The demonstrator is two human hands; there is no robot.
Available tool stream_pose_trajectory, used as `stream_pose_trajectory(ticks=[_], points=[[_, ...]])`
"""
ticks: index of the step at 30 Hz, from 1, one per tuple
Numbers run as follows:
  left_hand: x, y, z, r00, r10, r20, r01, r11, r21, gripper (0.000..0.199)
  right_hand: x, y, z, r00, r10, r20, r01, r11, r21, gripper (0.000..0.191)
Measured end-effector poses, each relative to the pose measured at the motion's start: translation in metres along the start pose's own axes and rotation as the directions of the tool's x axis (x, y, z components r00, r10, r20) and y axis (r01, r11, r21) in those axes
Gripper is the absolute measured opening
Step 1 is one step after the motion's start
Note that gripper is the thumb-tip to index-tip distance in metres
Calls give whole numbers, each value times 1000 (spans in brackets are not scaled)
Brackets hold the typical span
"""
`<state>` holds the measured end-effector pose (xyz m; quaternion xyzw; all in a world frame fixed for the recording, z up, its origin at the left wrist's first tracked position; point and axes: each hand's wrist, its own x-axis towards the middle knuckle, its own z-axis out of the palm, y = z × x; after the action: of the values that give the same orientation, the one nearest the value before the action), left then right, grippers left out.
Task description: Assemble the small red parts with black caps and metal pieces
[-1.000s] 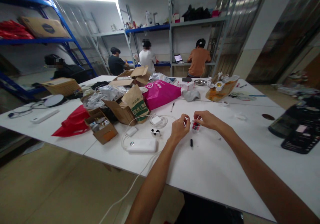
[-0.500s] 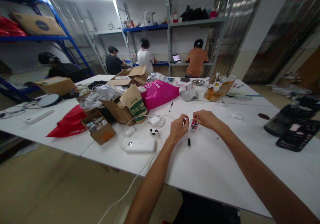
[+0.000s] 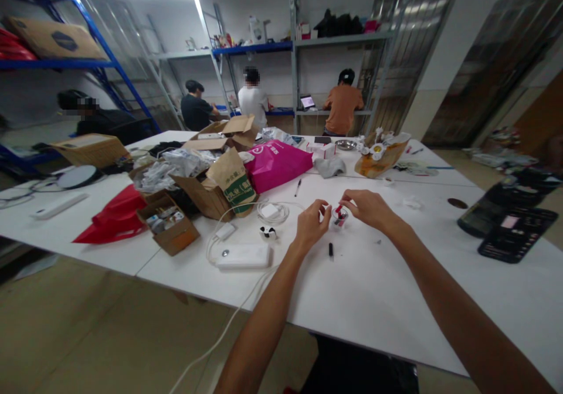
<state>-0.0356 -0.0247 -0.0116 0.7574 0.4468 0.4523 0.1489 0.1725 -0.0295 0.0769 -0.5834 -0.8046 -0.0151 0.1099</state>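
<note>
A small clear cup (image 3: pixel 340 220) with red and dark pieces in it stands on the white table (image 3: pixel 373 300). My right hand (image 3: pixel 361 204) is over its rim, thumb and fingertips pinched on a small red piece (image 3: pixel 338 209) at the cup's mouth. Just left of the cup is my left hand (image 3: pixel 313 223), its fingers curled together; whatever they may hold is too small to make out. A short black cylinder (image 3: pixel 331 250) lies on the table in front of the cup.
Left of my hands are a white power bank (image 3: pixel 244 255), coiled white cable (image 3: pixel 272 211) and a black-and-white item (image 3: pixel 267 233). Cartons, a magenta bag (image 3: pixel 279 164) and a red bag (image 3: pixel 112 215) lie beyond. A phone (image 3: pixel 516 234) leans at right. Several people sit farther back.
My right hand has risen slightly, and a red piece now shows at its fingertips above the cup. My left hand stays beside the cup. The whole view has shifted a little.
</note>
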Motion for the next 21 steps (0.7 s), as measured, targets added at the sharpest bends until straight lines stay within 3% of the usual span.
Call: stream_pose_trajectory(ticks=[3,5,7,13,17,21], points=[[-1,6,-1,995,85,-43,-87,995,-40,30,-24,13,-1,955,92,-281,-8,958,285,33],[-1,10,1,987,151,-50,-154,986,-62,35,-44,22,5,901,212,-380,-8,882,472,38],[-2,14,4,974,223,-24,-225,972,-75,39,-63,31,17,884,300,-359,-6,775,631,43],[-10,23,21,898,423,125,-415,906,-82,18,-92,43,60,920,359,-156,-32,466,884,50],[-16,28,25,880,447,160,-443,895,-62,17,-97,40,67,917,384,-107,-42,360,932,52],[-17,31,24,886,437,158,-431,900,-72,17,-101,35,62,921,379,-94,-40,331,943,52]])
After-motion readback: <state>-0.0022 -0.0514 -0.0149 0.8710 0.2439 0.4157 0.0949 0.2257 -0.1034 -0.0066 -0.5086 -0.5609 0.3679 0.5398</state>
